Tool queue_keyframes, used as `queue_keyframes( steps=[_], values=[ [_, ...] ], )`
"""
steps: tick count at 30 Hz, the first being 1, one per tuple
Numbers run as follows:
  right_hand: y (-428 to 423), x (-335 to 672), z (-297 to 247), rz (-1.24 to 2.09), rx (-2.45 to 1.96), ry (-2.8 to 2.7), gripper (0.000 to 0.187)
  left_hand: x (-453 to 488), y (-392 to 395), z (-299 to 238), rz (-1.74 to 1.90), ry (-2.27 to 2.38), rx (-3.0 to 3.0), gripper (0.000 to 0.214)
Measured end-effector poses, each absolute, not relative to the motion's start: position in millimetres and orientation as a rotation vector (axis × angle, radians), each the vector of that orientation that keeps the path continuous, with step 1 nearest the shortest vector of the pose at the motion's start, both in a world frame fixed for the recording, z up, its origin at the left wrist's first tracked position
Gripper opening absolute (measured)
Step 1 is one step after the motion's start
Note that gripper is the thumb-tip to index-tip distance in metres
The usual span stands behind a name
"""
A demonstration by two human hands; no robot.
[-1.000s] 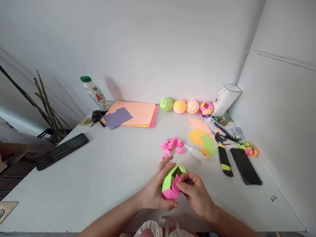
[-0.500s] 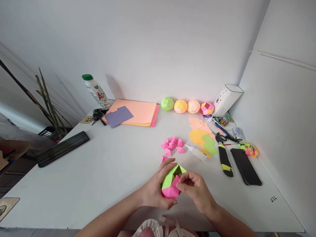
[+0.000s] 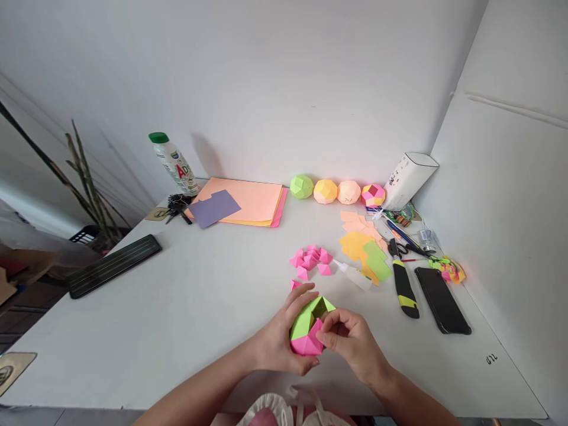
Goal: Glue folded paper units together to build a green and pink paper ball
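Observation:
A partly built paper ball (image 3: 307,327) of green and pink folded pieces sits between both hands just above the white table (image 3: 186,307). My left hand (image 3: 281,340) cups it from the left, fingers wrapped around its side and underside. My right hand (image 3: 350,340) pinches a pink piece at the ball's right edge with thumb and fingertips. A small heap of folded pink pieces (image 3: 309,261) lies just behind the ball. A white glue bottle (image 3: 355,275) lies to the right of that heap.
Several finished paper balls (image 3: 336,191) line the back wall beside a white box (image 3: 408,177). Orange and green paper squares (image 3: 366,248), scissors, a yellow-black cutter (image 3: 403,288) and a black phone (image 3: 441,299) lie right. Coloured sheets (image 3: 248,204), keys, a drink bottle (image 3: 174,164) and a black bar (image 3: 113,265) lie left.
The pink piece under my right fingers now lies flatter against the ball. Both hands stay in place; the view shifted slightly.

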State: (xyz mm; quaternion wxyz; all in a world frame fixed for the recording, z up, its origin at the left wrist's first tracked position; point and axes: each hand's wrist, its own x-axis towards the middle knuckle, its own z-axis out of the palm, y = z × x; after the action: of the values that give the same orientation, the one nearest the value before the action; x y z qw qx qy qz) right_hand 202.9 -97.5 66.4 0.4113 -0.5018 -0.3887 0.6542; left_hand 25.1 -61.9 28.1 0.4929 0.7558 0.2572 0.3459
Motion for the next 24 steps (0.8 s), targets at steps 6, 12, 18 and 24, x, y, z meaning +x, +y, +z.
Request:
queue_keyframes(
  steps=[6,12,18,24],
  values=[
    [-97.7,202.5,66.9,1.644,-1.273,-0.970,0.017,24.9,-61.4,28.9,0.831,0.627,1.863,0.106],
    [-97.7,200.8,67.1,1.645,-1.271,-0.936,0.019,24.2,-61.7,28.1,0.802,0.646,1.885,0.107],
    [-98.1,200.4,68.3,1.649,-1.227,-0.908,0.024,24.7,-61.0,28.5,0.844,0.633,1.878,0.107],
    [-99.4,201.9,62.9,1.679,-1.157,-0.873,0.023,23.9,-60.9,30.5,0.854,0.630,1.904,0.105]
  ],
)
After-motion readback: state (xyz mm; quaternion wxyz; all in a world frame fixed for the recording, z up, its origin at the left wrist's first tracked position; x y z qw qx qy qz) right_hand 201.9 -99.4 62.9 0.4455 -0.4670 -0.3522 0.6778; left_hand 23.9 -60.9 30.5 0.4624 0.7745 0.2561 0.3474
